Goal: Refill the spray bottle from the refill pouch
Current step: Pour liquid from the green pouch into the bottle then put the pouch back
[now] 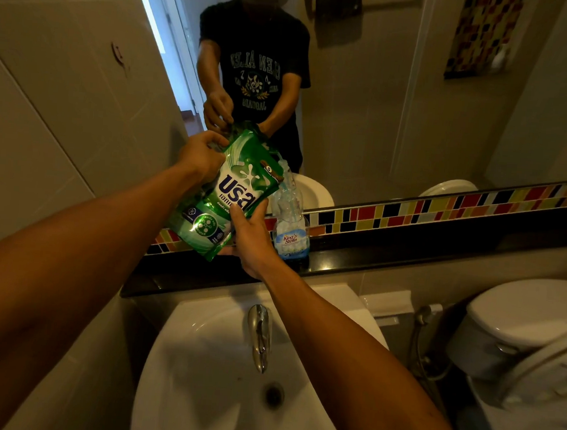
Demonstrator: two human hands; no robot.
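Note:
I hold a green refill pouch [226, 196] tilted to the right above the black ledge. My left hand [200, 155] grips its upper left edge. My right hand [251, 237] supports its lower right side from below. The pouch's top corner leans over the clear spray bottle [289, 229], which stands upright on the ledge with a blue and white label. The bottle's neck is partly hidden behind the pouch, and I cannot tell whether its sprayer head is on.
The black ledge [408, 255] runs under a mirror [369, 102] with a strip of coloured tiles. A white sink [215, 379] with a chrome tap [259, 335] lies below my arms. A toilet [530, 339] and hose stand to the right.

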